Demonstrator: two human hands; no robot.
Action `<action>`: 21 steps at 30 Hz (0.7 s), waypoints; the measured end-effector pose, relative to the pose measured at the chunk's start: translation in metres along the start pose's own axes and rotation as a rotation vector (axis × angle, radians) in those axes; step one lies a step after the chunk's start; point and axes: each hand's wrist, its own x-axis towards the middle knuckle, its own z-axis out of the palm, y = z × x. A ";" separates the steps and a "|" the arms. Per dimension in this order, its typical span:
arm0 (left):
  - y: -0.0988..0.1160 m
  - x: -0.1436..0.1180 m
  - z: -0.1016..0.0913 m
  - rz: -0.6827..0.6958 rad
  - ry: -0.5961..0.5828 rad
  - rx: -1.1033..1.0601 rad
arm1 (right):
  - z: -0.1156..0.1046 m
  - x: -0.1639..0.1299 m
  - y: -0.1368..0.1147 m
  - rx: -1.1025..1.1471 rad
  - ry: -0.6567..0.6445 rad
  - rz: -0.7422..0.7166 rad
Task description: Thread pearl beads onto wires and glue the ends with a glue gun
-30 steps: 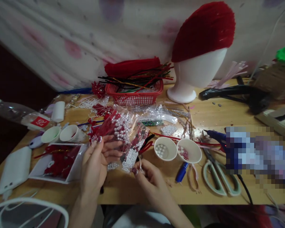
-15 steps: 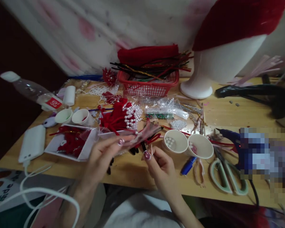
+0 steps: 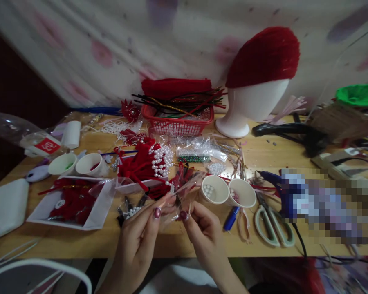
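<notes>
One clear plastic bag (image 3: 171, 217), seemingly light, limp and slippery, best taken by its edges, was between my hands above the tabletop (image 3: 179, 245), left hand (image 3: 140, 237) pinching it, right hand (image 3: 205, 230) closed on a thin pale strand (image 3: 190, 206).

White mannequin head (image 3: 253, 102), red cap (image 3: 266, 57) on top. Left of head: red basket (image 3: 179, 125); farther left, plastic bottle (image 3: 16, 128), power bank (image 3: 7, 204). In front: scissors (image 3: 272, 220).
</notes>
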 end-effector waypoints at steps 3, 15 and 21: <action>0.005 0.005 0.000 0.221 0.125 0.144 | -0.002 -0.003 -0.009 -0.093 -0.020 -0.047; 0.004 0.005 -0.020 0.324 -0.310 0.733 | -0.001 -0.007 -0.007 -0.213 -0.284 -0.006; -0.002 0.027 -0.017 -0.011 -0.584 0.414 | -0.006 0.000 0.007 -0.109 -0.397 0.103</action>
